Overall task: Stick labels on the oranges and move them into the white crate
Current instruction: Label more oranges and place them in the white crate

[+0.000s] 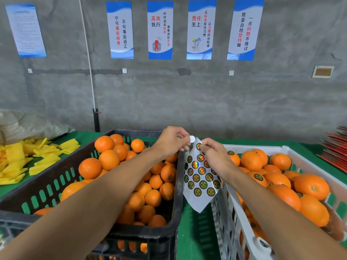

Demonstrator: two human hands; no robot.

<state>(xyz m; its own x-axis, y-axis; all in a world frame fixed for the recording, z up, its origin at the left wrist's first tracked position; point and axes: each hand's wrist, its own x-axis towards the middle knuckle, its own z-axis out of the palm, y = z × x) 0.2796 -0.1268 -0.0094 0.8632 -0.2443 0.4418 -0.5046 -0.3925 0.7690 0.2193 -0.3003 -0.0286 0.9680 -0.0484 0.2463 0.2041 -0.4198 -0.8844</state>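
Note:
A black crate (177, 194) on the left holds many unlabelled oranges (109, 159). On the right, a white crate (232, 218) holds oranges (311, 186), some with round labels. Between the crates hangs a silver label sheet (199, 184) with several round holographic labels. My right hand (214, 154) pinches the sheet near its top corner. My left hand (172, 140) pinches a single round label (192, 138), its white back showing, just above the sheet's top.
Yellow foam nets (28, 160) lie on the green table (195, 233) at the left, beside a grey sack (28, 124). Red flat cartons (336, 149) are stacked at the far right. A concrete wall with posters stands behind.

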